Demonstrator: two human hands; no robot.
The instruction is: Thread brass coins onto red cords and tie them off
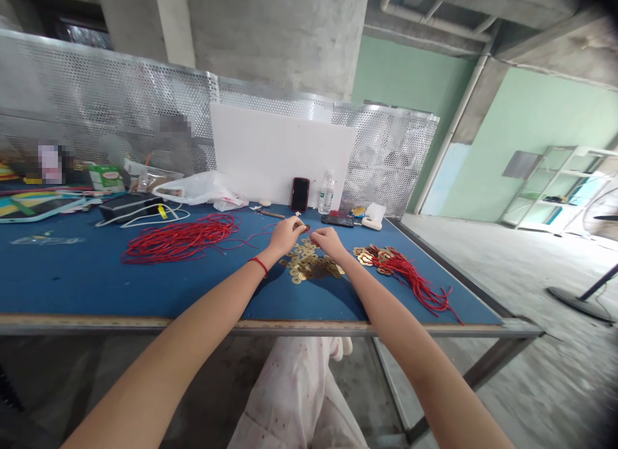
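My left hand [286, 234] and my right hand [327, 239] meet above a heap of brass coins [309, 267] on the blue table [72, 275]. Both hands are closed in a pinch. The left pinches a small coin [307, 228] at its fingertips, and a thin red cord [251, 238] trails away from it toward the left. What the right fingers pinch is too small to name. A bundle of loose red cords [181, 238] lies to the left. Coins tied on red cords [400, 269] lie in a pile to the right.
At the table's back stand a white board [282, 153], a phone [300, 193] leaning on it, a water bottle [326, 193], a plastic bag [200, 188] and a black box with white cable [130, 210]. A perforated metal screen [96, 108] is behind. A fan base [582, 301] stands on the floor at right.
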